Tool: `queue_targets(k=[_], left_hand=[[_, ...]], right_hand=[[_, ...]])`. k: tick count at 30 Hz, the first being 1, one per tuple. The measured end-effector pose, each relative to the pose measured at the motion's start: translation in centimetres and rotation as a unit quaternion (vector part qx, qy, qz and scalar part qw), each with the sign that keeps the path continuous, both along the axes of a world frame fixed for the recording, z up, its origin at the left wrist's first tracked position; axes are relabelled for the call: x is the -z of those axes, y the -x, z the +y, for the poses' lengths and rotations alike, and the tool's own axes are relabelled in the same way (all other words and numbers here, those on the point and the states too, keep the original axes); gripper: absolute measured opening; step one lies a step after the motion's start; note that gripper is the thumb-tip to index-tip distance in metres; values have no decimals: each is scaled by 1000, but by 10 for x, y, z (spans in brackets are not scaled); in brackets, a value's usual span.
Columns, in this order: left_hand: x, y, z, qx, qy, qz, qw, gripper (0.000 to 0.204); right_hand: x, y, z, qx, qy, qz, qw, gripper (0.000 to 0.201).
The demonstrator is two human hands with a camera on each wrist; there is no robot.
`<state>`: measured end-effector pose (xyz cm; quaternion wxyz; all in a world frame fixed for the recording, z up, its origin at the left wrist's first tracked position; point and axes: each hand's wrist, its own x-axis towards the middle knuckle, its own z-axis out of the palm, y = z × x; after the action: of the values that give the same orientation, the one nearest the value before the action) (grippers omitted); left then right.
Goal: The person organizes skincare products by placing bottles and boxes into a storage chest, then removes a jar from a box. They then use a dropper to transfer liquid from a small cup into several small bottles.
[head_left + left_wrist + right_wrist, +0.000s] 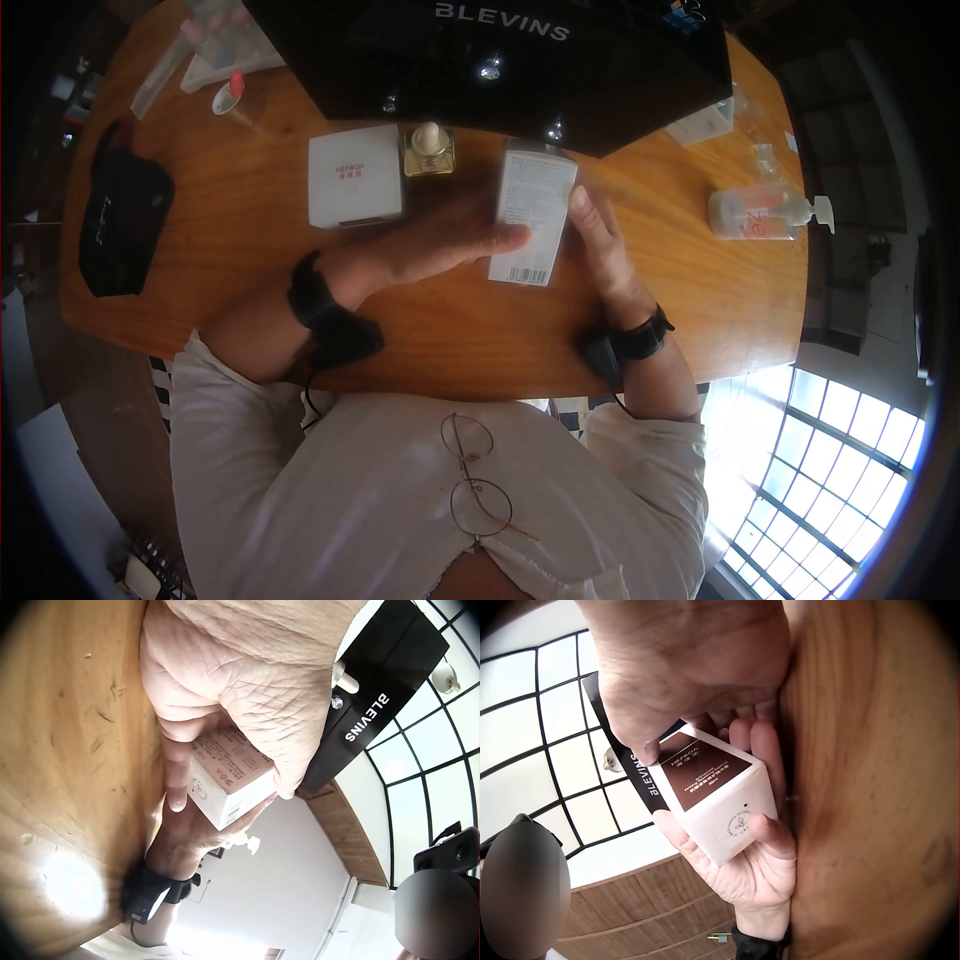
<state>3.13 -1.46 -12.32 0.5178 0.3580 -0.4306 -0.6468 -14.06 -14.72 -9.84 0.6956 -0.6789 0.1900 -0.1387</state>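
A slim white carton (535, 200) with fine print and a barcode is held up over the table. My left hand (440, 240) grips it from the left, thumb across the printed face and fingers around behind. On the right, my right hand (605, 255) holds the carton's side edge, its thumb along that edge; its other fingers are hidden in the head view. The right wrist view shows the carton's brown front panel (705, 772) with pale lettering, and a small round mark on its white end. Left of the carton stand a square white box (355, 178) and a glass bottle (429, 155) with a pale dropper top.
A large black panel marked BLEVINS (500, 70) stands at the back. A pump bottle (760, 212) lies to the right, and a black pouch (125, 220) to the left. A small cup (228, 103) stands back left. Eyeglasses (470, 475) hang from the shirt.
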Motion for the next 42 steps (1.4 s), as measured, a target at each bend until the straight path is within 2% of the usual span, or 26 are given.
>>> queue_targets(k=[7, 10, 14, 19, 22, 25, 28, 31, 34, 37, 42], left_hand=[[6, 0, 2, 12, -25, 22, 999, 75], [8, -2, 4, 21, -38, 74, 996, 79], [0, -3, 6, 36, -28, 100, 994, 85], [7, -4, 6, 40, -13, 116, 992, 86], [13, -3, 4, 8, -46, 130, 990, 84], [9, -3, 3, -13, -72, 114, 991, 80], [-5, -3, 9, -6, -90, 111, 990, 76], [-3, -1, 3, 8, -8, -3, 1000, 76], [-14, -2, 1, 10, -26, -23, 999, 76], [-9, 0, -2, 2, -20, 3, 1000, 72], [5, 0, -2, 0, -41, 40, 998, 67]], right_hand=[[-4, -1, 3, -4, -10, -18, 1000, 67], [-5, 4, -1, -31, -36, 27, 999, 67], [-8, -1, 1, -62, -8, -42, 997, 72], [-9, -6, 4, -59, -30, -97, 993, 79], [-10, -5, 5, -34, -40, -100, 994, 81], [-15, -4, 9, 9, -49, -96, 994, 83], [-10, -2, 3, 29, 29, -96, 995, 83], [-5, -2, -3, 33, 48, -88, 994, 86], [-2, -5, -1, 41, 52, -114, 991, 86], [-6, -7, 4, 38, 0, -124, 992, 80], [-7, -7, 3, 28, 6, -81, 996, 73]])
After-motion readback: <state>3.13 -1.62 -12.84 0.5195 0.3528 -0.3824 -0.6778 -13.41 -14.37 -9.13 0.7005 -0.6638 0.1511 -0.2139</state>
